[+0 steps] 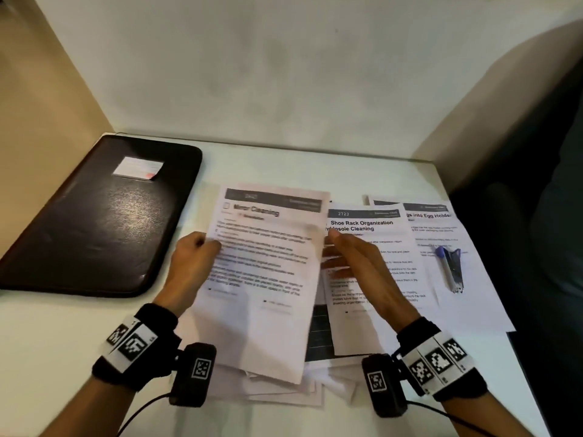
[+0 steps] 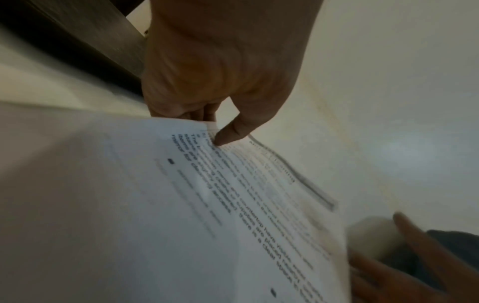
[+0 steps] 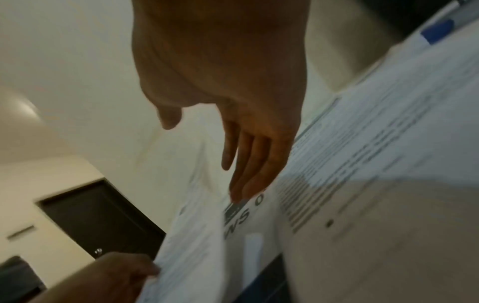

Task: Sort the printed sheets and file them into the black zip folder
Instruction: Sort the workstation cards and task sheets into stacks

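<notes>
While the left hand (image 1: 189, 263) pinches the left edge of the "Mirror Cleaning" sheet (image 1: 268, 272), thumb (image 2: 230, 131) on the print and the other fingers curled under it, the right hand (image 1: 359, 263) lies at that sheet's right edge with straight fingers (image 3: 249, 164) close together, gripping nothing. Right of that sheet lies the "Shoe Rack Organization" sheet (image 1: 375, 225), beneath the right hand. Left of it, apart, the black zip folder (image 1: 94, 222) lies closed on the white table (image 1: 47, 326). Farther right, a stapler (image 1: 451, 266) rests on another sheet (image 1: 473, 294).
</notes>
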